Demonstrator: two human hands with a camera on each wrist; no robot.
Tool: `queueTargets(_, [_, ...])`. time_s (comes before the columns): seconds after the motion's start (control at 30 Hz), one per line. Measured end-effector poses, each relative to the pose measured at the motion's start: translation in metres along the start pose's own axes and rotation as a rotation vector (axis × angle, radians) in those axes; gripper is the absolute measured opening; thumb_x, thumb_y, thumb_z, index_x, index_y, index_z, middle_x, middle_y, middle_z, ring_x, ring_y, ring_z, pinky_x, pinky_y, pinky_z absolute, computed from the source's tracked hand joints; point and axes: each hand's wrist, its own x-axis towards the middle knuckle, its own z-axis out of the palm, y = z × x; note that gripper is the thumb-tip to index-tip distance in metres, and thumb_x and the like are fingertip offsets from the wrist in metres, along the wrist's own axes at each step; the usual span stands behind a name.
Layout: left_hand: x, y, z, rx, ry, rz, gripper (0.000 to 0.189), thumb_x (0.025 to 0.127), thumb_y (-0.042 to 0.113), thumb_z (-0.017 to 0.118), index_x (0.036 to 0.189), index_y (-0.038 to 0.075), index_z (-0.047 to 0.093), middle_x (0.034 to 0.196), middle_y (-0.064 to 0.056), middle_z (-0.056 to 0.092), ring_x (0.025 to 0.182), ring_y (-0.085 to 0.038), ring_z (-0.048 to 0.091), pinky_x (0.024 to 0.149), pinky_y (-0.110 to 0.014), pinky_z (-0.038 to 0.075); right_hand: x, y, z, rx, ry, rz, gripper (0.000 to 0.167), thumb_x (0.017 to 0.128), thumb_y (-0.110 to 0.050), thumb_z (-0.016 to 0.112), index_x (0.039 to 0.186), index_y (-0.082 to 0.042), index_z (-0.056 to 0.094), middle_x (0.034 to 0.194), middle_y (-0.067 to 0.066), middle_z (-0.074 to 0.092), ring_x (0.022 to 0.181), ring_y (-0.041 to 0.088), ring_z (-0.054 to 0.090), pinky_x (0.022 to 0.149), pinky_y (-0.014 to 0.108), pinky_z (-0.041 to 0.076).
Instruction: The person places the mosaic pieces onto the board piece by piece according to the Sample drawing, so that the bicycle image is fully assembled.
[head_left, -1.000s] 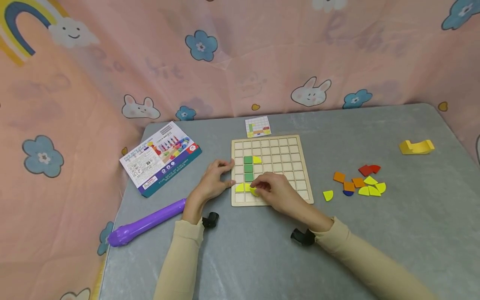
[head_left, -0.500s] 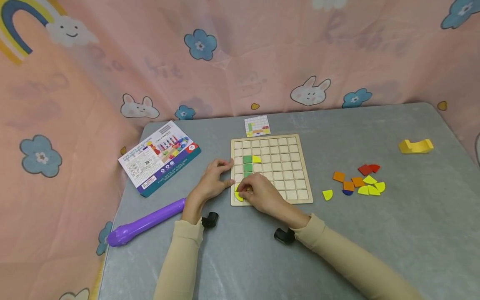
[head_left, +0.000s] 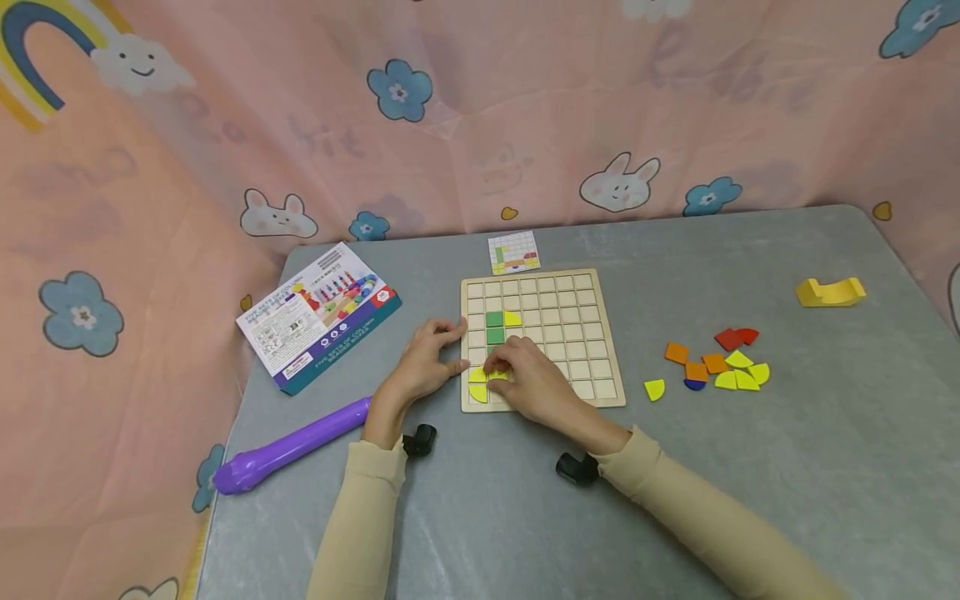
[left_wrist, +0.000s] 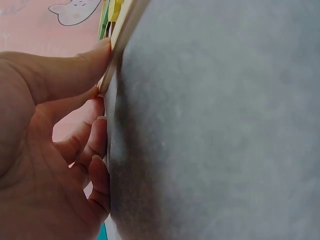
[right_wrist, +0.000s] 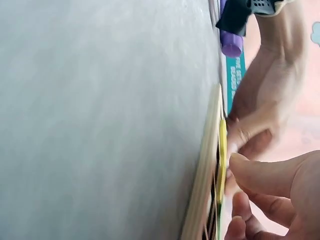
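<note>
A square wooden grid board [head_left: 559,326] lies in the head view with green square tiles [head_left: 495,319] and yellow quarter-circle tiles [head_left: 478,393] in its left columns. My left hand [head_left: 426,360] touches the board's left edge, thumb and index finger spread along it. In the left wrist view, the thumb of the left hand [left_wrist: 55,75] presses the board's rim. Over the lower-left cells is my right hand [head_left: 536,385], its bent fingers partly covering the green and yellow tiles. The right wrist view has the right hand's thumb [right_wrist: 270,176] apart from its fingers, no tile between them.
Loose orange [head_left: 677,353], red, yellow and blue tiles lie right of the board. Farther right is a yellow curved block [head_left: 830,292]. A pattern card [head_left: 514,252] lies behind the board. Left are a printed box [head_left: 318,317] and a purple tube [head_left: 300,444].
My right hand moved left with a yellow quarter-circle tile, left it in the board's bottom-left cell, then shifted slightly right and up. The left hand stayed at the board's edge.
</note>
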Motion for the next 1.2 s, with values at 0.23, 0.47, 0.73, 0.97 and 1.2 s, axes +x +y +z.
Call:
queueTargets(0.23, [-0.001,0.002,0.000,-0.013,-0.007,-0.009,0.066,0.098,0.014,0.077,0.158,0.012,0.049,0.146,-0.015,0.050,0.138,-0.035,0.042,0.117,-0.054,0.034,-0.022,0.028,-0.029,0.000,0.049,0.025,0.010,0.092,-0.006,0.078,0.101,-0.010,0.077,0.101,0.005,0.066,0.099,0.023,0.055,0.087,0.040,0.046])
queueTargets(0.47, [-0.001,0.000,0.001,-0.022,-0.018,-0.021,0.067,0.098,0.014,0.077,0.158,0.013,0.047,0.148,-0.015,0.049,0.138,-0.034,0.041,0.118,-0.053,0.035,-0.055,0.068,-0.065,-0.021,0.072,0.058,0.015,0.094,-0.004,0.077,0.108,-0.007,0.075,0.112,0.013,0.067,0.100,0.028,0.054,0.085,0.042,0.045])
queueTargets(0.73, [-0.001,-0.001,0.001,-0.039,-0.021,-0.023,0.068,0.098,0.014,0.077,0.159,0.013,0.047,0.149,-0.015,0.048,0.139,-0.034,0.040,0.119,-0.054,0.035,-0.092,0.096,-0.098,-0.085,0.138,0.068,0.028,0.088,-0.009,0.086,0.114,-0.006,0.075,0.118,0.016,0.067,0.103,0.029,0.055,0.086,0.041,0.042])
queueTargets(0.97, [-0.001,-0.002,0.002,-0.029,-0.016,-0.014,0.068,0.098,0.013,0.077,0.159,0.012,0.047,0.149,-0.015,0.048,0.139,-0.035,0.040,0.119,-0.054,0.035,-0.115,0.114,-0.112,-0.143,0.219,0.000,0.036,0.079,-0.005,0.092,0.112,-0.007,0.077,0.117,0.014,0.070,0.097,0.023,0.054,0.080,0.024,0.041])
queueTargets(1.2, [-0.001,-0.002,0.002,-0.024,-0.011,-0.012,0.067,0.097,0.013,0.078,0.158,0.012,0.048,0.148,-0.015,0.049,0.139,-0.035,0.041,0.119,-0.055,0.034,-0.118,0.119,-0.107,-0.163,0.159,0.052,0.031,0.085,-0.009,0.089,0.113,-0.008,0.077,0.115,0.013,0.067,0.096,0.022,0.053,0.080,0.031,0.042])
